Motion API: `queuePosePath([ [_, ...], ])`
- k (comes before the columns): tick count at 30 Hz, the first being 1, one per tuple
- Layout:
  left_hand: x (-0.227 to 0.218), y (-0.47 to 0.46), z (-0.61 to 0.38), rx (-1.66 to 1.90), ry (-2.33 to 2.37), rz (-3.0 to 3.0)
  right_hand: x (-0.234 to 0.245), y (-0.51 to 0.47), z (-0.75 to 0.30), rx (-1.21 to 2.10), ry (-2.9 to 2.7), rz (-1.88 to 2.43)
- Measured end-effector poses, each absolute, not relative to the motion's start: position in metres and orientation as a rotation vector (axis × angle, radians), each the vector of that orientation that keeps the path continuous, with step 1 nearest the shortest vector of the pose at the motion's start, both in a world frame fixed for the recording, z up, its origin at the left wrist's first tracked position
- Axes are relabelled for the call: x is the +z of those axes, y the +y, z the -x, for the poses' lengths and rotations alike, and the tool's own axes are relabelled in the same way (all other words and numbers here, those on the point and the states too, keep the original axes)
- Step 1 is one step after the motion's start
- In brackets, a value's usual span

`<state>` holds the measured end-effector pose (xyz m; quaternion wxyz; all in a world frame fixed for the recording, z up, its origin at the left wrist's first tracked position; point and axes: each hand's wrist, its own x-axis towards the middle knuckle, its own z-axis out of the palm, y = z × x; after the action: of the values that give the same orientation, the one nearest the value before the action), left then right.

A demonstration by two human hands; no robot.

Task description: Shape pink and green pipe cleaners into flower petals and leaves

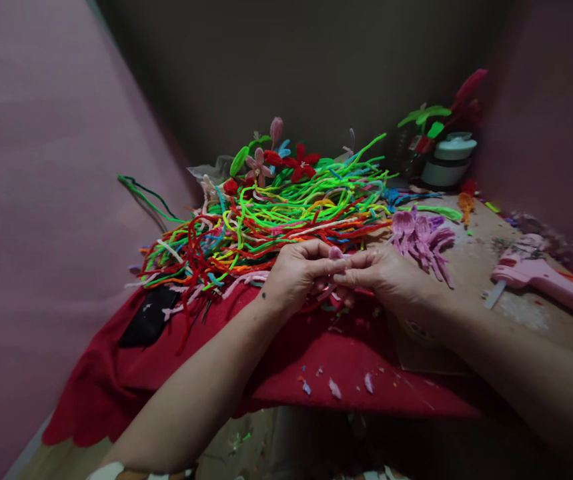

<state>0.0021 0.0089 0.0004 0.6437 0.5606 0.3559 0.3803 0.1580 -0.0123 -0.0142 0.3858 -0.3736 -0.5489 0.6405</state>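
Observation:
Between my fingertips is a pink pipe cleaner (335, 253), partly covered by the fingers. My left hand (299, 272) pinches it from the left, thumb against the index finger. From the right, my right hand (383, 277) pinches the same piece, its thumb nearly touching the left thumb. Just behind both hands spreads a large heap of green, red, yellow and orange pipe cleaners (286, 207). To the right of my right hand lies a pile of lilac pipe-cleaner pieces (423, 237), some bent into petal shapes.
A pink glue gun (541, 273) lies at right on a brown board (486, 233). Finished pipe-cleaner flowers (301, 163) stand behind the heap. A lidded jar (449, 160) is at back right. A black phone (149, 317) rests on the red cloth (276, 373) at left, with fluff scraps near the front edge.

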Motion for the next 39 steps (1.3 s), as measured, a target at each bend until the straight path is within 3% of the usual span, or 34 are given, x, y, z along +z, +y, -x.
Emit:
queuePosePath([
  [10, 0.01, 0.007, 0.0, 0.753, 0.853, -1.371, -0.007, -0.016, -0.157, 1.57, -1.404, 1.045],
  [19, 0.004, 0.003, -0.007, 0.895, 0.845, -1.23, -0.011, -0.015, -0.157, 1.638, -1.409, 0.903],
  [27, 0.002, -0.006, -0.013, 1.087, 0.923, -1.301, -0.006, -0.026, -0.148, 1.505, -1.281, 1.097],
  [39, 0.01, 0.011, 0.0, 0.897, 0.866, -1.281, -0.016, -0.012, -0.153, 1.486, -1.023, 0.999],
])
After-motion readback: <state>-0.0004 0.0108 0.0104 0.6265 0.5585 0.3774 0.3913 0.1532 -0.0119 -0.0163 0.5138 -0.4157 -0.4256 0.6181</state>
